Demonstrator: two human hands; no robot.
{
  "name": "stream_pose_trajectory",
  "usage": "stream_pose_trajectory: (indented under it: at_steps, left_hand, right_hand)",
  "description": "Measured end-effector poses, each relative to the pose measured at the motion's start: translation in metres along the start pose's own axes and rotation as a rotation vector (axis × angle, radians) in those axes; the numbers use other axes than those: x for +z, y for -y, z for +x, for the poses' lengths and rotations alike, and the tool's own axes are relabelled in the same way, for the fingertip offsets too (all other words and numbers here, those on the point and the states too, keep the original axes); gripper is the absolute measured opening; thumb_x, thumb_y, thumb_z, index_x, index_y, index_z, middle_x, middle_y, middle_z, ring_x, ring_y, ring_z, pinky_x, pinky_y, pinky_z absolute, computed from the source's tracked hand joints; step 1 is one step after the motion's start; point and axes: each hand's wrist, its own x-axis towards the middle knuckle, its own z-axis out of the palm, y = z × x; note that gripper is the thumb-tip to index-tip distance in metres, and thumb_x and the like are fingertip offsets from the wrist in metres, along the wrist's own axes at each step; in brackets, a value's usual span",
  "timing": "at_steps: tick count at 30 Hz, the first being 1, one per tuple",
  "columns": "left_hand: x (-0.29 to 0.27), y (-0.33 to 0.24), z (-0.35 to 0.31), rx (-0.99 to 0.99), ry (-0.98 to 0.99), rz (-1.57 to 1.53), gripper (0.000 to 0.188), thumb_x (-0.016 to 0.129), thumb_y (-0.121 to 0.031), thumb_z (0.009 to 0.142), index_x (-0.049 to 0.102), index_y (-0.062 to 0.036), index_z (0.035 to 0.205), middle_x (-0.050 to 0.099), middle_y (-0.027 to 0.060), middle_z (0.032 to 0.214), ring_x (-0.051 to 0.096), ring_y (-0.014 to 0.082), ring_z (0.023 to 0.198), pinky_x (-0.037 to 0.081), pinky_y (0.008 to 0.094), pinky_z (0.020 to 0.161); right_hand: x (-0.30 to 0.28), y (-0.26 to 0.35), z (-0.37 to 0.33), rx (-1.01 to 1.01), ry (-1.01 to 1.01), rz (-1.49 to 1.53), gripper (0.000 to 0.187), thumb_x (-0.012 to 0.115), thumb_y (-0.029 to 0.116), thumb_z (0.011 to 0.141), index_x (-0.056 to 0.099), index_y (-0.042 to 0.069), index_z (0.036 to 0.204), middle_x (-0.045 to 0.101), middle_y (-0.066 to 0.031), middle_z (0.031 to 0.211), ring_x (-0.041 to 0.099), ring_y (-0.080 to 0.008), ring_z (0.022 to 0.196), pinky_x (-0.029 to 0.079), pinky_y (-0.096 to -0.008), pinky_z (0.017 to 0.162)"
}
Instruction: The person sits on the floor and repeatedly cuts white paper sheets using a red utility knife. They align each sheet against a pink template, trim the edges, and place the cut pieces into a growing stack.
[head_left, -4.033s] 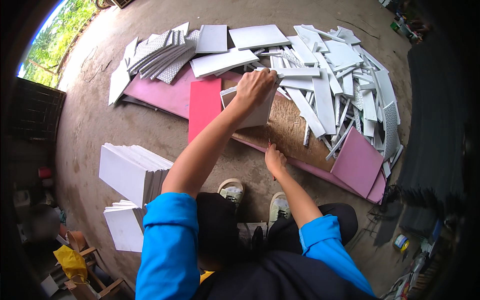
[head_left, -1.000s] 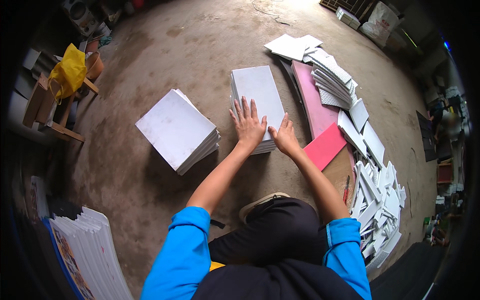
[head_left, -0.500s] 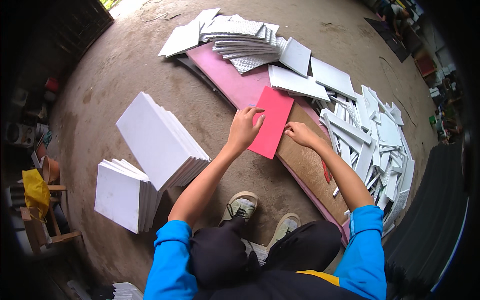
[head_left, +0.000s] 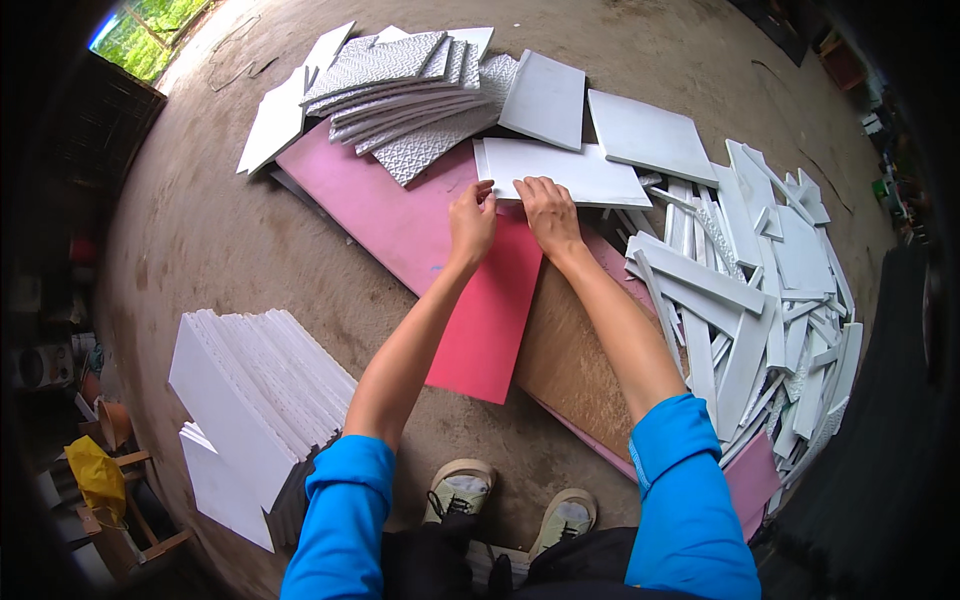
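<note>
A flat white panel (head_left: 575, 168) lies crosswise just beyond the red board, its near edge toward me. My right hand (head_left: 552, 218) is closed over that near edge, fingers on top. At the panel's near left corner, my left hand (head_left: 472, 225) has its thumb and fingertips pinched together around the edge. Below both hands is the smooth red board (head_left: 490, 320), resting over a pink sheet (head_left: 370, 205) and a brown board (head_left: 575, 350). I cannot see the thumb of my right hand.
Textured white panels (head_left: 400, 95) are piled at the far left, with flat white panels (head_left: 650, 135) to their right. White offcut strips (head_left: 750, 310) heap up on the right. At the near left stands a stack of white panels (head_left: 250, 400). A chair (head_left: 140, 500) holds a yellow bag (head_left: 97, 475).
Both hands have moved from over the red board to the white panel's near edge and closed on it. The view has shifted, so the piles appear farther left and larger.
</note>
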Motion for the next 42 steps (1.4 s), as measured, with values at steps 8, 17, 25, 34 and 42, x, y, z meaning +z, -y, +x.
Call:
stream_pose_trajectory:
  at_steps: [8,17,25,34,42]
  left_hand:
    - [-0.032,-0.023,-0.028,-0.149,0.066,-0.339,0.049,0.038,-0.038,0.095,0.034,-0.0042,0.131,0.048,0.0198,0.123,0.049,0.0272,0.112,0.042,0.0359,0.089]
    - [-0.039,-0.043,-0.163,-0.203,0.434,-0.554,0.048,0.050,-0.015,0.091,0.034,0.0011,0.133,0.047,0.0131,0.126,0.044,0.0185,0.116,0.036,0.0303,0.097]
    - [-0.043,-0.044,-0.235,0.031,0.266,0.086,0.049,0.053,-0.024,0.089,0.035,-0.0050,0.130,0.043,0.0156,0.123,0.038,0.0263,0.119,0.035,0.0409,0.095]
    - [-0.084,-0.004,-0.183,-0.181,0.070,0.575,0.054,0.049,-0.039,0.089,0.036,-0.0040,0.129,0.051,0.0234,0.113,0.055,0.0396,0.099,0.044,0.0471,0.080]
    - [-0.113,0.001,-0.181,-0.198,-0.012,0.154,0.045,0.037,-0.031,0.095,0.030,-0.0078,0.133,0.054,0.0262,0.114,0.054,0.0386,0.106,0.044,0.0424,0.088]
  right_hand:
    - [-0.093,-0.026,-0.065,-0.217,-0.229,0.151,0.033,0.050,0.004,0.079,0.054,0.008,0.111,0.060,-0.0037,0.107,0.056,-0.0215,0.103,0.044,-0.0361,0.090]
    - [-0.172,0.018,-0.198,0.263,-0.291,0.391,0.035,0.050,0.007,0.087,0.048,0.014,0.121,0.036,-0.0082,0.134,0.040,-0.0246,0.121,0.038,-0.0387,0.100]
    - [-0.162,0.025,-0.239,1.028,-0.270,1.491,0.065,0.053,-0.001,0.081,0.021,0.003,0.138,0.037,-0.0156,0.134,0.044,-0.0227,0.117,0.034,-0.0340,0.099]
    - [-0.124,0.017,-0.255,1.105,-0.142,1.572,0.064,0.049,-0.006,0.081,0.022,0.001,0.139,0.048,-0.0172,0.124,0.051,-0.0211,0.110,0.040,-0.0313,0.093]
    - [-0.083,0.026,-0.230,0.919,-0.066,1.263,0.061,0.054,0.000,0.081,0.029,0.001,0.136,0.045,-0.0157,0.127,0.047,-0.0229,0.114,0.037,-0.0324,0.096]
